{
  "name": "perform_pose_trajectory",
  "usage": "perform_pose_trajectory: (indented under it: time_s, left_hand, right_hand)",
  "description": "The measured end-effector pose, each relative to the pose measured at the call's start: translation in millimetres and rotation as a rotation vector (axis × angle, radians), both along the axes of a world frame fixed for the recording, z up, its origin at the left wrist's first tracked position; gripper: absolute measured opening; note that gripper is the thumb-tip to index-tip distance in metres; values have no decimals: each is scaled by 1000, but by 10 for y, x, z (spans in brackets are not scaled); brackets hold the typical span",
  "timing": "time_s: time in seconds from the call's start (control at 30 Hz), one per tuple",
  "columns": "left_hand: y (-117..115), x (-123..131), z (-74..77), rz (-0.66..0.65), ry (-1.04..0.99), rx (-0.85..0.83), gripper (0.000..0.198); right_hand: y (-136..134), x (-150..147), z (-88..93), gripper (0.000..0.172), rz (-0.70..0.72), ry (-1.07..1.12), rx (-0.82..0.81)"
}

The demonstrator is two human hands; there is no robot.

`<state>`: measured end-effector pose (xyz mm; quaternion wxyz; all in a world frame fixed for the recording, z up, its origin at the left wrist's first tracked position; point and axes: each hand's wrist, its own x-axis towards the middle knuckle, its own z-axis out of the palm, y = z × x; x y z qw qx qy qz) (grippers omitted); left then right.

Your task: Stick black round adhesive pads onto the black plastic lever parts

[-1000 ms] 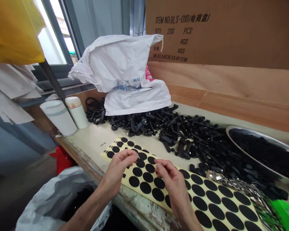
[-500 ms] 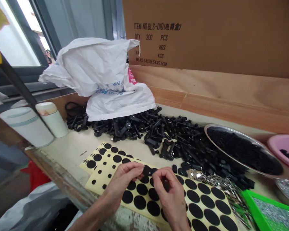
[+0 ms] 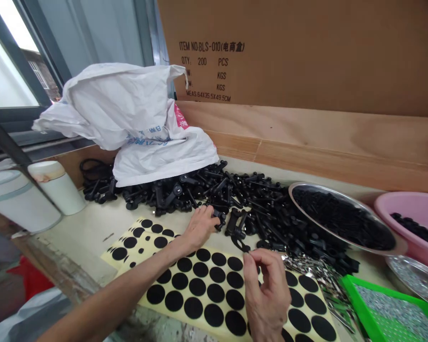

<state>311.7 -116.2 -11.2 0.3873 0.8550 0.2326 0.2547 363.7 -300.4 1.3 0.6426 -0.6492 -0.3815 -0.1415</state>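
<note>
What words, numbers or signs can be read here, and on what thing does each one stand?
On the carton:
"ITEM NO.BLS-010(电商盒)"
"QTY. 200 PCS"
"W: KGS" (twice; the start of each line is hidden)
"MEAS.64X35.5X49.5CM"
On the white bag: blue print, too folded to read.
On the pink label: characters too blurred to read.

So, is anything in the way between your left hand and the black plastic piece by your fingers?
Nothing visible is in the way. The left hand is already at the black plastic piece, at the front edge of the heap of black plastic parts. The sheet of black round stickers lies under the forearm, not between them.
</note>
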Motion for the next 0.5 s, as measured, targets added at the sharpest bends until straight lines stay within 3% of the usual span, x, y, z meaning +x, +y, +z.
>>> perform_pose_trajectory:
  time_s: [0.07, 0.13, 0.23, 0.4, 0.5]
  left_hand:
    - [46, -101, 95, 5, -47, -99, 5]
    - [45, -267, 198, 15, -87, -228, 14]
    - [-107, -498, 292, 5, -143, -451, 31]
    - [-552, -638, 258, 23, -481, -1154, 18]
    - [-708, -679, 220, 21, -487, -1202, 21]
  right_hand:
    - [27, 58, -48, 6, 28, 230, -39]
    - [66, 79, -102, 23, 122, 427, -90]
    - [138, 11, -173, 54, 308, 542, -172]
    - [199, -195, -197, 69, 511, 667, -120]
    - [191, -234, -171, 71, 597, 752, -69]
